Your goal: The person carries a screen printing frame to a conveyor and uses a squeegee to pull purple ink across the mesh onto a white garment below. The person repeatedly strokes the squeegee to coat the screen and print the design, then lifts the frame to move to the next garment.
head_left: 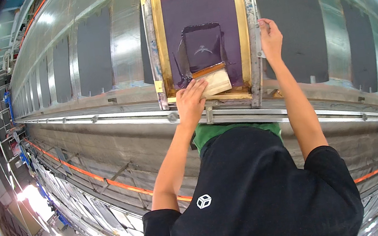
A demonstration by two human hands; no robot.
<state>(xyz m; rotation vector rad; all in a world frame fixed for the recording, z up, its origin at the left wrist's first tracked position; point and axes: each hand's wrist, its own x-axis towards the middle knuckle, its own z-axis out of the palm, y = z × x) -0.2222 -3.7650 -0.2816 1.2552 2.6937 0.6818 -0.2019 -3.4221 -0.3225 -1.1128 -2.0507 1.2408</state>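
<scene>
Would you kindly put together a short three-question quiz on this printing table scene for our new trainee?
1. True or false: the left hand rests on the wooden squeegee.
2. Where is the right hand? A) on the right side of the screen frame; B) on the orange strip; C) hanging free.
3. Fill in: the pieces lying in a row along the long table are dark ____ in colour.

Key: 1 true; 2 A; 3 grey.
</scene>
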